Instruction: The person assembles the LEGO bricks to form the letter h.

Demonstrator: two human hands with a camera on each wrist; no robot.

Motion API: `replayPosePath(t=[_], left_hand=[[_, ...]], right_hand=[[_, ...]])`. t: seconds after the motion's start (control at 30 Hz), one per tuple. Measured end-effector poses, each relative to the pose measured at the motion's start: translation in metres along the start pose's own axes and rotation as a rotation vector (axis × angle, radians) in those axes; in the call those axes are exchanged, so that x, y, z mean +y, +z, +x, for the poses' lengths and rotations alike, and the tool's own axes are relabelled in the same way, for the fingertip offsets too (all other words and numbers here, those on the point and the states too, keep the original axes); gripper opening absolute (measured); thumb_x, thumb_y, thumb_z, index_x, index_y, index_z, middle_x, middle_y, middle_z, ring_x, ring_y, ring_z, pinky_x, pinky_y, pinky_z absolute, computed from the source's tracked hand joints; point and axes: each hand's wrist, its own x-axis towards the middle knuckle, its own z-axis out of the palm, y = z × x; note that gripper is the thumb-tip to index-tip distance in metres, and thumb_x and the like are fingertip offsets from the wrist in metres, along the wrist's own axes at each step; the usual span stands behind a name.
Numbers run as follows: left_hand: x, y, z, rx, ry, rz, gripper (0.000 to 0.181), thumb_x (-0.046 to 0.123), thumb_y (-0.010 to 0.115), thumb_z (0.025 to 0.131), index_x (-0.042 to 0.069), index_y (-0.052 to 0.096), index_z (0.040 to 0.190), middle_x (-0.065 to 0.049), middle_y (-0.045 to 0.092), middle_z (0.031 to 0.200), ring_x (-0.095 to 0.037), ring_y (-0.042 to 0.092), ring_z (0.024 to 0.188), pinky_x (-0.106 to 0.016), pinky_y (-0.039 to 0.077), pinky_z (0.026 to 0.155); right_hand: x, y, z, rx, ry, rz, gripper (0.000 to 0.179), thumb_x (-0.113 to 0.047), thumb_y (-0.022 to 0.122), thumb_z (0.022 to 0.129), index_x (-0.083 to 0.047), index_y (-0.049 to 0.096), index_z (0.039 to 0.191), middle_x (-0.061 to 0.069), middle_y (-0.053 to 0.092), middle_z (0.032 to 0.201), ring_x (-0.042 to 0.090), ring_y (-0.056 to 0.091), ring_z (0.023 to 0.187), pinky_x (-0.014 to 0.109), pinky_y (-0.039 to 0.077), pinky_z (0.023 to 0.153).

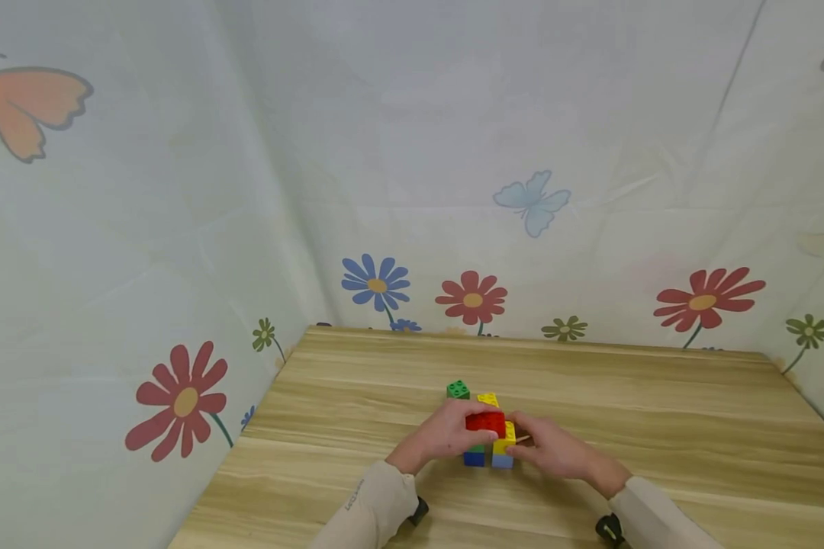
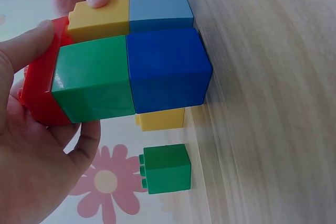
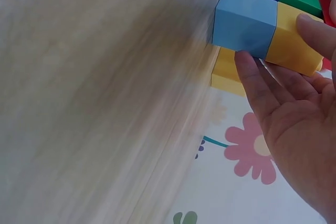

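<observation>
My left hand [image 1: 442, 435] grips a red brick [image 1: 486, 423], thumb on the near side and fingers on the far side. Under the red brick sits a green brick [image 2: 94, 80] on a dark blue brick [image 2: 168, 69], forming a stack. Just right of it, a yellow brick [image 1: 504, 442] tops a light blue brick [image 3: 244, 22]. That yellow brick is pinched by my right hand [image 1: 556, 448], with the thumb near and the fingers behind. Whether the red brick also rests on the yellow one, I cannot tell.
Behind the stacks stand a separate green brick [image 1: 458, 390] and another yellow brick [image 1: 487, 399], partly hidden. Everything rests on a wood-grain table [image 1: 357, 381], with a flower-printed cloth [image 1: 419, 191] behind and at the sides.
</observation>
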Motion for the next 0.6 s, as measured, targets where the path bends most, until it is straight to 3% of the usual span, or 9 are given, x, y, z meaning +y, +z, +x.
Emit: replayPosePath(t=[0.33,0.6], left_hand=[[0.0023,-0.0003,0.0004,-0.013,-0.01,0.017,0.037,0.035,0.066,0.089,0.018,0.063,0.121,0.012,0.059,0.099,-0.006,0.052,0.083,-0.02,0.047,0.072],[0.0051,-0.0017,0.0005,-0.019,-0.009,0.067,0.038,0.034,0.066,0.089,0.016,0.062,0.122,0.01,0.06,0.1,-0.005,0.052,0.081,-0.018,0.047,0.07]], right_hand=[[0.0011,-0.0027,0.0004,-0.027,-0.015,-0.004,0.042,-0.029,0.06,0.094,-0.009,0.05,0.13,0.003,0.057,0.124,0.02,0.058,0.108,0.034,0.049,0.088],[0.0022,-0.0015,-0.0001,-0.011,-0.017,0.051,0.045,-0.027,0.06,0.094,-0.002,0.05,0.13,0.01,0.057,0.124,0.023,0.059,0.107,0.034,0.05,0.087]])
